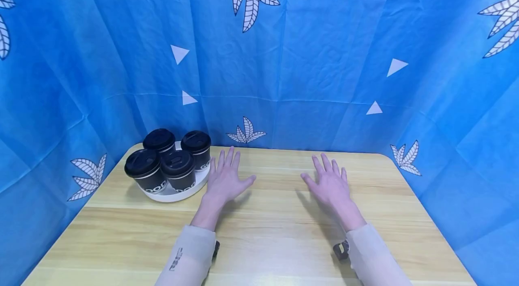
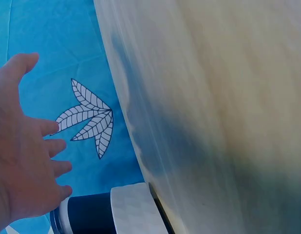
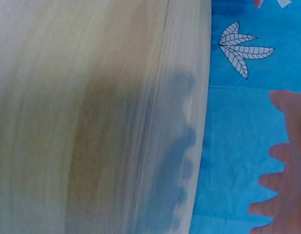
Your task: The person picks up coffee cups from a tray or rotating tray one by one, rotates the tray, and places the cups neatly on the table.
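Several dark paper cups with black lids, one of them a front cup [image 1: 179,170], stand upright together on a round white tray [image 1: 187,194] at the back left of the table. Just right of the tray, my left hand [image 1: 225,182] hovers over the wood with its fingers spread, holding nothing. In the left wrist view a cup [image 2: 92,214] shows below the fingers of that hand [image 2: 24,146]. Farther right, my right hand [image 1: 330,184] also hangs above the table, fingers apart and holding nothing; its shadow falls on the wood in the right wrist view.
The light wooden table [image 1: 275,232] has rounded back corners. A blue curtain [image 1: 308,52] printed with white leaves and triangles hangs behind it and along both sides. A black wrist device [image 1: 341,250] sits under the right sleeve.
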Tool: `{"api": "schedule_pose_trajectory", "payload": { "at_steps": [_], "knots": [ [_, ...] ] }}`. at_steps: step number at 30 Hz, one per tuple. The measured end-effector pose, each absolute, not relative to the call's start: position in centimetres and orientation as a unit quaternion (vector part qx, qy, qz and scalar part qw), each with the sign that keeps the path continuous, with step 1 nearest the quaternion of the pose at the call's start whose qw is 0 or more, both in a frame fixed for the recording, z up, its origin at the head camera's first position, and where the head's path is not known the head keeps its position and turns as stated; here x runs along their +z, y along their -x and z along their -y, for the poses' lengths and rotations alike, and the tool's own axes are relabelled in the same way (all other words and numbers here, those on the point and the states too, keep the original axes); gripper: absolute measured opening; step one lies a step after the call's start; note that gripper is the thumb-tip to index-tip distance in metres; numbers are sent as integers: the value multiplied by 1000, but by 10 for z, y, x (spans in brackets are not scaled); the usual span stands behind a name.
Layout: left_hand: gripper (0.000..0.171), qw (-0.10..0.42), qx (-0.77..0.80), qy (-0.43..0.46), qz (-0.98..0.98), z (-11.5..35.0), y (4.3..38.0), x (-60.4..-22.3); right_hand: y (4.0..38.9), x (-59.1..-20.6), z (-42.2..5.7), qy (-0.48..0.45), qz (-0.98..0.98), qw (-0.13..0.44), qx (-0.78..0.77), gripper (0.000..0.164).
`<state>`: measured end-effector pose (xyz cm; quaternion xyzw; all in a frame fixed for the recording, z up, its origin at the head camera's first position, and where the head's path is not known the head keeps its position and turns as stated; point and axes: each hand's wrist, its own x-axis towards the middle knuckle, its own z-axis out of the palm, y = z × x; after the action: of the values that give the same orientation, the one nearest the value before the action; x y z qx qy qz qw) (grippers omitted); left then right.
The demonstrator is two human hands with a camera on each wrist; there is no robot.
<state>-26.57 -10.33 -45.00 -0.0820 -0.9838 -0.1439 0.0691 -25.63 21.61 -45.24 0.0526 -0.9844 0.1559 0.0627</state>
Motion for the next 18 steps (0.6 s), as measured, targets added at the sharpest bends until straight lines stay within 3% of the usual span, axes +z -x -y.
{"api": "schedule_pose_trajectory", "payload": {
  "at_steps": [18],
  "knots": [
    [91, 133, -198, 98, 966, 109, 256, -435, 253, -445, -198, -66, 965, 121, 225, 82]
  ]
}}
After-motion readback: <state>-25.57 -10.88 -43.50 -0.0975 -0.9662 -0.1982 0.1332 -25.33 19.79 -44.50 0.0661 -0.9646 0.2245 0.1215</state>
